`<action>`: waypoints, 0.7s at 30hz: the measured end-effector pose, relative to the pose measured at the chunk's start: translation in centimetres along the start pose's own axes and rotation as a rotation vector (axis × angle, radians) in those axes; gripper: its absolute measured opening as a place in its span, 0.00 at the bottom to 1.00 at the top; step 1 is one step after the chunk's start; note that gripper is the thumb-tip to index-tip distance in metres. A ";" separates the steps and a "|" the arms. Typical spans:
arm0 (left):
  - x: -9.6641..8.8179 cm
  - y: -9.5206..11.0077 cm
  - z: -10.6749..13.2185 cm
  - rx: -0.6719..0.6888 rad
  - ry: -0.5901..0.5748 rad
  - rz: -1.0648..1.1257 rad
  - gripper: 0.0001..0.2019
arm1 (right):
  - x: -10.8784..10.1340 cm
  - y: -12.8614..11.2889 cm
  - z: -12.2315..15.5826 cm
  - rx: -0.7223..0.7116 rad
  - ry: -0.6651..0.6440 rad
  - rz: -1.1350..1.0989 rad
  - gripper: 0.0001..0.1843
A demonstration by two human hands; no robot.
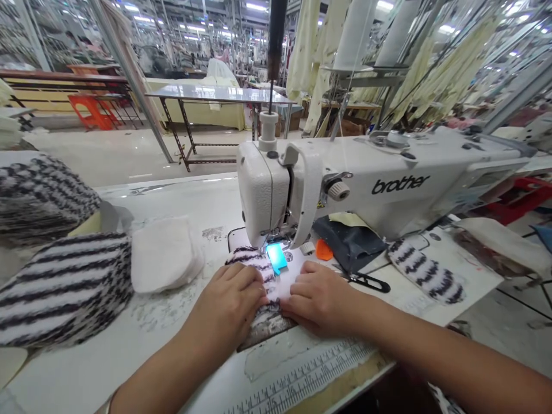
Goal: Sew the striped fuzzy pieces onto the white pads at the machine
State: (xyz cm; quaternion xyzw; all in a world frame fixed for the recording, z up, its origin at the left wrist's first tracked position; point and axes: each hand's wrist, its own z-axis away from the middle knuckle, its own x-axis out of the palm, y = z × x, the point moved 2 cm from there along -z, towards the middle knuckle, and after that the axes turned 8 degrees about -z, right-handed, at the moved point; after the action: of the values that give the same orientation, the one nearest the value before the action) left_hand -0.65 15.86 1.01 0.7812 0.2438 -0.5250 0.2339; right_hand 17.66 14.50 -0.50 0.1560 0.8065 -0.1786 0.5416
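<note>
A piece of black-and-white striped plush fabric [254,257] lies on the needle plate of a white sewing machine [276,190], its upper edge close to the presser foot. My left hand [235,296] rests over the fabric, fingers bent and closed on its left and near part. At the fabric's right edge, my right hand [321,299] has its fingers curled together, with the fingertips on the cloth. A bright blue-white light patch falls beside the needle. The undersides of both hands are hidden.
Stacks of striped plush pieces [64,287] and white pads [161,253] stand to the left. Right of the needle lie an orange piece [323,250], dark fabric [351,244], black thread snips [368,282] and another striped piece [425,273]. A ruler strip [297,391] runs along the front edge.
</note>
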 end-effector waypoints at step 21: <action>1.8 0.1 0.5 0.033 0.057 0.095 0.10 | 0.6 0.1 1.0 0.022 -0.027 -0.180 0.10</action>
State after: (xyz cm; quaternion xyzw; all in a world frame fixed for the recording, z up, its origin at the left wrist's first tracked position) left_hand -0.34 15.75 -0.77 0.8102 0.2044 -0.4948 0.2388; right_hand 18.29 14.20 -1.43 0.0866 0.8077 -0.2377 0.5326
